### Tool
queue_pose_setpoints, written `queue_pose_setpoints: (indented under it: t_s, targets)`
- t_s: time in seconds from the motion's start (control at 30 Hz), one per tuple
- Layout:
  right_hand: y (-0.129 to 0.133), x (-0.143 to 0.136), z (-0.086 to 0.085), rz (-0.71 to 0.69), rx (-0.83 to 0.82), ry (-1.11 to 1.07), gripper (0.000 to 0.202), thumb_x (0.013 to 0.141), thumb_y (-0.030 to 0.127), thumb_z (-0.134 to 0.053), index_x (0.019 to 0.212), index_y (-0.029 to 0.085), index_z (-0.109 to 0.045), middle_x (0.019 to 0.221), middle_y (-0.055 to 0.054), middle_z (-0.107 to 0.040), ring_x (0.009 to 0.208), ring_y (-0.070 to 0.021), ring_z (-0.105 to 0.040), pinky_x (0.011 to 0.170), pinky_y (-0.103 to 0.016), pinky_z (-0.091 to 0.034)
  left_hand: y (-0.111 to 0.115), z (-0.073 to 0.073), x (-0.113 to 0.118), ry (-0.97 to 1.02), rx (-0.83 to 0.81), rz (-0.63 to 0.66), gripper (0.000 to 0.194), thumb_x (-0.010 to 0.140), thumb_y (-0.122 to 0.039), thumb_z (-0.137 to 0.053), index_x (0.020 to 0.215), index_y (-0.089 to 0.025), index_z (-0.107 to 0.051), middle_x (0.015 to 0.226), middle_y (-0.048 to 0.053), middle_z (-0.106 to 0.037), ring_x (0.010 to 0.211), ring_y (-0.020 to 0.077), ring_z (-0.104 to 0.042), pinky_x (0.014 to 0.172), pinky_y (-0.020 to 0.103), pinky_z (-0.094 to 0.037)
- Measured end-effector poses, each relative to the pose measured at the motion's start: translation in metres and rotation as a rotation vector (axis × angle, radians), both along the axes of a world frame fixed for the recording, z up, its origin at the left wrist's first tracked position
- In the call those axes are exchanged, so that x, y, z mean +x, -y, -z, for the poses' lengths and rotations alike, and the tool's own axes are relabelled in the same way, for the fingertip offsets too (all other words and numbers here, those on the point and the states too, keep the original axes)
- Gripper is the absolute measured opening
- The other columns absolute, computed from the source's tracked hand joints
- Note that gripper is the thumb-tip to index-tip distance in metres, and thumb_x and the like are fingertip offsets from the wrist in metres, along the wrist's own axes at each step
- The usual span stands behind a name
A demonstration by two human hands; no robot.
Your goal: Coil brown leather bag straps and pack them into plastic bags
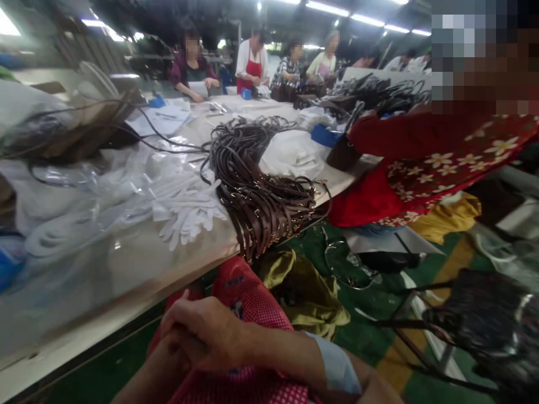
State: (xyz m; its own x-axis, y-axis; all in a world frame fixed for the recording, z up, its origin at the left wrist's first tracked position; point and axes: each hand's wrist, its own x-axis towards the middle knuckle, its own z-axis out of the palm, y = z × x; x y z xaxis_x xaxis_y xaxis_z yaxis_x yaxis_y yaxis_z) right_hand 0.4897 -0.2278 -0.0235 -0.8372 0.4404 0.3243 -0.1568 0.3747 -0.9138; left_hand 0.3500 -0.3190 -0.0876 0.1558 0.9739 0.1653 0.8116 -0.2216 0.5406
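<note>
Over my lap, my right hand [213,331] is closed, its fingers wrapped round my left hand [177,342]. Most of my left hand's fingers are hidden beneath it. Behind the hands is a red checked apron [263,300]. On the table [168,275] ahead lies a big bundle of dark brown straps [256,193] with gold-coloured buckles, their ends hanging over the near edge. White gloves [191,219] are piled left of the straps. Neither hand touches the straps or the gloves.
A co-worker in a red flowered garment [446,174] stands at the right, holding a brown piece [343,152]. Yellowish sacking [305,297] lies below the table edge. A black-covered stool [484,314] stands lower right. Several people work across the table.
</note>
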Motion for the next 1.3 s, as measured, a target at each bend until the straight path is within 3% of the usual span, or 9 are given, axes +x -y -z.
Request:
queue_pose_setpoints:
  t_s: [0.2, 0.4, 0.5, 0.6, 0.67, 0.77, 0.93, 1.07, 1.3]
  targets:
    - [-0.003, 0.033, 0.026, 0.065, 0.055, 0.025, 0.018, 0.075, 0.006, -0.047, 0.085, 0.021, -0.048, 0.075, 0.0, -0.06, 0.068, -0.0128, -0.058, 0.066, -0.021, -0.044, -0.027, 0.031, 0.041, 0.044, -0.174, 0.192, 0.036, 0.088, -0.033, -0.054, 0.122, -0.026, -0.063, 0.102, 0.0, -0.073, 0.112, 0.0271, -0.061, 0.099, 0.043, -0.051]
    - [-0.034, 0.114, 0.036, 0.368, -0.226, 0.023, 0.011, 0.091, 0.021, -0.044, 0.082, 0.02, -0.051, 0.073, 0.001, -0.056, 0.065, -0.0115, -0.052, 0.061, -0.021, -0.042, -0.079, 0.005, 0.069, 0.124, -0.334, 0.384, 0.062, 0.083, -0.035, -0.065, 0.142, -0.033, -0.047, 0.143, 0.003, -0.054, 0.135, 0.0325, -0.044, 0.12, 0.06, -0.017]
    - [-0.04, 0.162, 0.066, 0.549, -0.393, 0.137, 0.023, 0.096, 0.033, -0.044, 0.077, 0.021, -0.047, 0.057, 0.006, -0.044, 0.047, -0.0084, -0.04, 0.046, -0.019, -0.034, -0.095, -0.012, 0.056, 0.184, -0.349, 0.291, 0.074, 0.085, -0.034, -0.065, 0.151, -0.028, -0.031, 0.152, 0.009, -0.042, 0.143, 0.0334, -0.032, 0.118, 0.065, -0.003]
    - [-0.046, 0.198, 0.106, 0.657, -0.444, 0.28, 0.029, 0.095, 0.047, -0.047, 0.084, 0.021, -0.053, 0.054, 0.006, -0.046, 0.045, -0.0102, -0.046, 0.046, -0.021, -0.036, -0.099, -0.018, 0.026, 0.197, -0.332, 0.106, 0.055, 0.089, -0.032, -0.057, 0.142, -0.029, -0.044, 0.146, 0.008, -0.051, 0.14, 0.0298, -0.037, 0.12, 0.061, -0.002]
    - [-0.052, 0.21, 0.127, 0.745, -0.44, 0.304, 0.038, 0.091, 0.055, -0.052, 0.109, 0.021, -0.057, 0.059, 0.004, -0.054, 0.051, -0.0137, -0.053, 0.049, -0.023, -0.042, -0.098, -0.017, 0.003, 0.235, -0.324, -0.069, 0.047, 0.089, -0.035, -0.054, 0.136, -0.027, -0.051, 0.141, 0.008, -0.057, 0.136, 0.0291, -0.044, 0.121, 0.056, -0.012]
    - [-0.066, 0.208, 0.139, 0.782, -0.373, 0.304, 0.046, 0.09, 0.06, -0.051, 0.113, 0.022, -0.059, 0.07, 0.0, -0.064, 0.051, -0.0135, -0.055, 0.049, -0.023, -0.043, -0.092, -0.018, -0.026, 0.377, -0.315, -0.302, 0.047, 0.089, -0.043, -0.05, 0.131, -0.023, -0.055, 0.132, 0.01, -0.063, 0.126, 0.0285, -0.054, 0.113, 0.046, -0.035]
    - [-0.098, 0.161, 0.12, 0.477, -0.156, 0.386, 0.036, 0.093, 0.052, -0.046, 0.099, 0.022, -0.064, 0.068, 0.0, -0.064, 0.053, -0.0138, -0.059, 0.05, -0.021, -0.044, -0.074, -0.023, -0.056, 0.541, -0.223, -0.541, 0.047, 0.083, -0.051, -0.052, 0.113, -0.018, -0.065, 0.108, 0.008, -0.073, 0.105, 0.0274, -0.066, 0.098, 0.036, -0.049]
    - [-0.133, 0.114, 0.089, 0.426, 0.168, 0.379, 0.028, 0.095, 0.039, -0.044, 0.09, 0.021, -0.064, 0.071, -0.002, -0.065, 0.062, -0.0157, -0.061, 0.058, -0.023, -0.046, -0.057, -0.011, -0.073, 0.627, -0.125, -0.659, 0.044, 0.079, -0.054, -0.056, 0.103, -0.02, -0.071, 0.097, 0.005, -0.076, 0.097, 0.0269, -0.068, 0.091, 0.034, -0.052]
    - [-0.215, 0.079, 0.027, 0.893, 0.497, 0.783, 0.027, 0.097, 0.029, -0.039, 0.111, 0.022, -0.061, 0.118, -0.008, -0.065, 0.1, -0.0212, -0.066, 0.082, -0.028, -0.048, -0.029, 0.039, -0.099, 0.832, -0.093, -0.663, 0.053, 0.07, -0.067, -0.065, 0.099, -0.024, -0.075, 0.091, 0.004, -0.077, 0.096, 0.0296, -0.069, 0.09, 0.035, -0.055]
